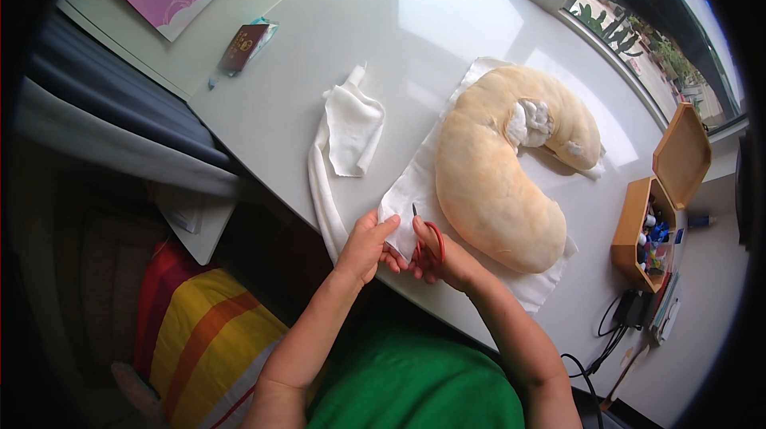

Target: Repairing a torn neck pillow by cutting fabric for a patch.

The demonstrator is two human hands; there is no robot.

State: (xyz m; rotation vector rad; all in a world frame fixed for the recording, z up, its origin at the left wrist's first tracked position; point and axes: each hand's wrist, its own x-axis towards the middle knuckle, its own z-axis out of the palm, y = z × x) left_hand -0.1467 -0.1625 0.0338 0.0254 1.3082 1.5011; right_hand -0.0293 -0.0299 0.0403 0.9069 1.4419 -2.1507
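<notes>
A white cloth [412, 188] lies on the table, its near corner lifted at the front edge. My left hand [365, 245] pinches that corner between thumb and fingers. Close beside it, my right hand [453, 260] grips red-handled scissors [440, 239]; the dark tip points up over the cloth, while fingers hide much of the rest. On the cloth rests a beige, C-shaped stuffed cushion [496, 181], with white stuffing [530, 122] showing at its inner curve. A separate long white cloth strip [353, 132] lies to the left, one end hanging over the table's edge.
An open wooden box [635, 225] with small sewing-like items stands at the right, near black cables [613, 341]. A dark red booklet [242, 49] lies at the far left. Windows border the far right, and a striped cover [211, 333] lies below left.
</notes>
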